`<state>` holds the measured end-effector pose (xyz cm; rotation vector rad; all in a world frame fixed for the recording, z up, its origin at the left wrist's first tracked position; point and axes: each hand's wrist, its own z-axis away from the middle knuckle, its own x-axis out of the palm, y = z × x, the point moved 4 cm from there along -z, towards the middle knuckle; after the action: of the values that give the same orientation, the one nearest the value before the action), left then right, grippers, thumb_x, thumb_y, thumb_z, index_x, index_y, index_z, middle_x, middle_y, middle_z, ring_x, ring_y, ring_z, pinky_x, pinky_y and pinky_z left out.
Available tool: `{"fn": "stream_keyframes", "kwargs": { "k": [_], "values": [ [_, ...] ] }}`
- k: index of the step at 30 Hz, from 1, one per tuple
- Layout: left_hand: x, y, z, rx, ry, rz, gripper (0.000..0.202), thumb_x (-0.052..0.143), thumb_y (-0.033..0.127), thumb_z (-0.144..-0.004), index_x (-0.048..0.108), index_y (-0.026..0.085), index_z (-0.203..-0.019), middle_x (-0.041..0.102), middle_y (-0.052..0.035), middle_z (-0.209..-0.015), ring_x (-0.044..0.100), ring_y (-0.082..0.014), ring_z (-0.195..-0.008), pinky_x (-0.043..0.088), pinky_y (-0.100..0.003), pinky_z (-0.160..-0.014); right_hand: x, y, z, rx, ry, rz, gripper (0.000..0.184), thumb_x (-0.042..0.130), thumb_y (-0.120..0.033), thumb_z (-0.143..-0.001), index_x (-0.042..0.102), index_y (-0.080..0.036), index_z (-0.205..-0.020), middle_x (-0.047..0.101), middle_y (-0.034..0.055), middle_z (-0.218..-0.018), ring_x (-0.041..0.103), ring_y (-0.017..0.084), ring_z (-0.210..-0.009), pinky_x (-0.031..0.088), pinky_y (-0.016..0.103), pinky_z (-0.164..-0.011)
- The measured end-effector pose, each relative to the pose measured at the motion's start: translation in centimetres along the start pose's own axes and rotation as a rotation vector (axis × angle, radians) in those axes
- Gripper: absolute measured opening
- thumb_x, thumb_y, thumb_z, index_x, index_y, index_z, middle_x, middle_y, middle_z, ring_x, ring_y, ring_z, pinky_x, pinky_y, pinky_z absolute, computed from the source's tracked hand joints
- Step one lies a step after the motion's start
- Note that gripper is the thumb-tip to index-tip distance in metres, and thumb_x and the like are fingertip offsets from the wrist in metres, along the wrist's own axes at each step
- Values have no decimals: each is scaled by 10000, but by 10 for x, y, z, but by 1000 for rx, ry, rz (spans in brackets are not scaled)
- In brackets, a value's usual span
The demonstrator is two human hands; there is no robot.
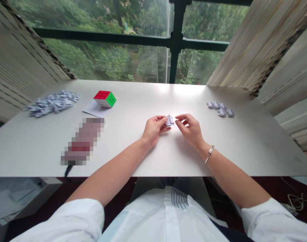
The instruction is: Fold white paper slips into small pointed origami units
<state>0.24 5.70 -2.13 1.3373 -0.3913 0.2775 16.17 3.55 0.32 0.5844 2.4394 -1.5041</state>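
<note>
My left hand (153,129) pinches a small folded paper piece (170,120) between thumb and fingers, a little above the white table. The piece is white, with pointed, creased faces. Just right of it is my right hand (190,129), its thumb and index finger slightly apart and bent towards the paper, with nothing visible between them. A small gap seems to separate those fingertips from the piece. Several similar folded paper pieces (222,113) lie in a group at the right. At the far left is a large heap of folded paper pieces (54,102).
A puzzle cube (104,99) rests on white paper sheets (93,109) left of centre. In front of it lies a pixelated object (81,143) with a dark strap. The table (153,97) meets a window at the back, with curtains on both sides.
</note>
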Motion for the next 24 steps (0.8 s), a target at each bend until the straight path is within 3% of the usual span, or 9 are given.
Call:
{"fn": "stream_keyframes", "kwargs": {
  "k": [4, 11, 18, 24],
  "values": [
    [0, 1, 0, 1, -13, 8, 171, 736, 224, -801, 618, 129, -880, 706, -37, -767, 675, -117, -668, 595, -273, -691, 6, -3, 5, -131, -78, 107, 137, 637, -242, -853, 708, -225, -969, 644, 38, -929, 592, 125, -671, 503, 273, -632],
    [-1, 0, -2, -9, -77, 3, 295, 785, 186, -728, 613, 131, -962, 714, -46, -824, 688, -132, -727, 595, -305, -750, 6, 2, 4, -121, -109, 197, 136, 637, -329, -890, 724, -239, -945, 630, 40, -908, 575, 128, -658, 489, 278, -654],
    [-1, 0, -2, 76, -34, -31, 394, 834, 168, -641, 627, 114, -972, 705, -26, -718, 670, -126, -657, 585, -309, -751, 6, -1, 5, -134, -128, 262, 156, 585, -323, -922, 722, -250, -929, 613, 40, -915, 565, 123, -654, 459, 263, -654],
    [0, -2, -3, 85, -33, -47, 354, 767, 230, -769, 601, 126, -1065, 721, -62, -819, 694, -134, -717, 583, -321, -773, 1, -2, 6, -188, -88, 361, 186, 548, -309, -946, 720, -238, -944, 619, 40, -902, 552, 123, -653, 421, 256, -640]
  ]
}}
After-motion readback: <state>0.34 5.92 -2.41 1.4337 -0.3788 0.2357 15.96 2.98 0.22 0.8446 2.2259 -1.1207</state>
